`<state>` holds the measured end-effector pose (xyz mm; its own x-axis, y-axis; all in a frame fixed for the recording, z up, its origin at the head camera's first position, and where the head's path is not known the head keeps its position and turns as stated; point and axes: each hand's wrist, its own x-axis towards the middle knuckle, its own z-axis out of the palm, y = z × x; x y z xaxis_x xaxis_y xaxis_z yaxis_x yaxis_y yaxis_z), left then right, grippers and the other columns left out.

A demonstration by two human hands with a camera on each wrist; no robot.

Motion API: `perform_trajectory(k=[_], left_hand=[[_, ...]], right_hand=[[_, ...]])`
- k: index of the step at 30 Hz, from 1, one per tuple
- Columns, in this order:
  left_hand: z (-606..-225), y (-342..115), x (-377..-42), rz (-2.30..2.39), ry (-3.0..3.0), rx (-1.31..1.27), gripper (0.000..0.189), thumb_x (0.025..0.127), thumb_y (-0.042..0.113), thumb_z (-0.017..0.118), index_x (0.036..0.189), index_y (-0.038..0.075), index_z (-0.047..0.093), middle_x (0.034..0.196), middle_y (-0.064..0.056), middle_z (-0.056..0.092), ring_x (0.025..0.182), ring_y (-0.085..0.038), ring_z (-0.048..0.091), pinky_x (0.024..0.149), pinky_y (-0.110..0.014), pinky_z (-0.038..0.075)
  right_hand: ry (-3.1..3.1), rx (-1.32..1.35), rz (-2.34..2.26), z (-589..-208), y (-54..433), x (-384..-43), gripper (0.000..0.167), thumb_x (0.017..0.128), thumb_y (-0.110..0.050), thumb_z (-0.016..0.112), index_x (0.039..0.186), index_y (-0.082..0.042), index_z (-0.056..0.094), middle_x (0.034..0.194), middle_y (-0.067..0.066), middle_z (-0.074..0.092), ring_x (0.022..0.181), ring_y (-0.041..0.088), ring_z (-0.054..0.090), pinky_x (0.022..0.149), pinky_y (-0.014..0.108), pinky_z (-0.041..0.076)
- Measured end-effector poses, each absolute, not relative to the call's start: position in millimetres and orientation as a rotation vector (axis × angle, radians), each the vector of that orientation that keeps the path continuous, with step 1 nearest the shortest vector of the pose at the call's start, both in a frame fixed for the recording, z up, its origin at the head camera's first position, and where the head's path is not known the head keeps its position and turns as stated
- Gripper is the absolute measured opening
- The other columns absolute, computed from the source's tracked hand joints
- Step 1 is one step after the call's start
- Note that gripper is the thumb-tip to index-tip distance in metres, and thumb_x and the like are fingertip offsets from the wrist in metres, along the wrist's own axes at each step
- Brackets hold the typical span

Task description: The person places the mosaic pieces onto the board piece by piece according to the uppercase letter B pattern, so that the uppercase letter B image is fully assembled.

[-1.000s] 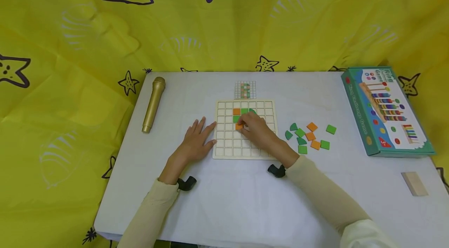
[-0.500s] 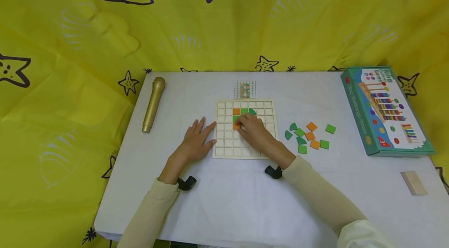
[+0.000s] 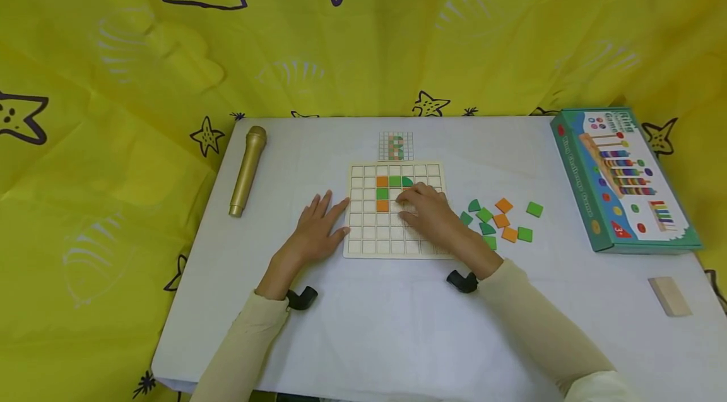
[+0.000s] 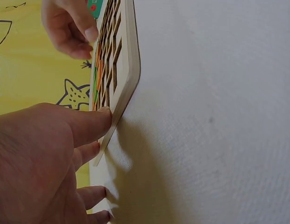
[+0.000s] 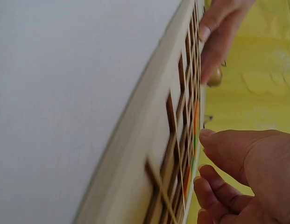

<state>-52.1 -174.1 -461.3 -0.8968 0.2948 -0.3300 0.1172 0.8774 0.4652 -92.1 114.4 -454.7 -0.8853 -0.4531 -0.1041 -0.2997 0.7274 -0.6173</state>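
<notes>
A wooden grid board lies mid-table. Its left part holds an orange square, a green square and a dark green quarter-round tile in one row. Below the first of them sit a green square and a lower orange square. My left hand is flat with spread fingers, its thumb and index fingertip at the board's left edge. Over the board's right half hovers my right hand, thumb and fingers parted with nothing between them; it covers several cells.
A small pattern card lies behind the board. Loose green and orange tiles are scattered to its right. A gold microphone lies at left, a game box at right, and a wooden block nearer the front.
My right hand has let go of the lower orange square, which now sits in its cell, and has drawn back to the right. The left hand has stayed in place.
</notes>
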Motion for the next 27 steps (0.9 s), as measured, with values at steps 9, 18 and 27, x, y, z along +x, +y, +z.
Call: perform_trajectory(k=[9, 18, 27], left_hand=[[-462.4, -175.1, -50.8, 0.621, 2.661, 0.313, 0.066, 0.109, 0.039, 0.054, 0.168, 0.02, 0.03, 0.177, -0.02, 0.005, 0.162, -0.046, -0.001, 0.128, -0.068, 0.008], [-459.4, -176.5, -50.0, 0.623, 2.661, 0.305, 0.066, 0.11, 0.038, 0.054, 0.168, 0.02, 0.03, 0.177, -0.02, 0.005, 0.162, -0.046, -0.001, 0.128, -0.067, 0.007], [-459.9, -175.6, -51.5, 0.628, 2.65, 0.307, 0.066, 0.11, 0.039, 0.053, 0.168, 0.021, 0.029, 0.177, -0.02, 0.004, 0.163, -0.046, -0.002, 0.129, -0.066, 0.006]], right_hand=[[2.718, -0.354, -0.736, -444.6, 189.8, -91.3, 0.039, 0.103, -0.023, 0.07, 0.132, 0.001, 0.061, 0.132, 0.023, 0.056, 0.125, 0.04, 0.051, 0.098, 0.055, 0.037], [2.684, -0.223, -0.681, -440.7, 232.3, -89.5, 0.043, 0.104, -0.024, 0.069, 0.129, 0.009, 0.058, 0.123, 0.032, 0.055, 0.114, 0.048, 0.052, 0.093, 0.06, 0.038], [2.661, -0.201, -0.619, -433.0, 241.7, -89.1, 0.039, 0.103, -0.02, 0.067, 0.129, 0.008, 0.061, 0.119, 0.03, 0.059, 0.112, 0.048, 0.058, 0.088, 0.062, 0.039]])
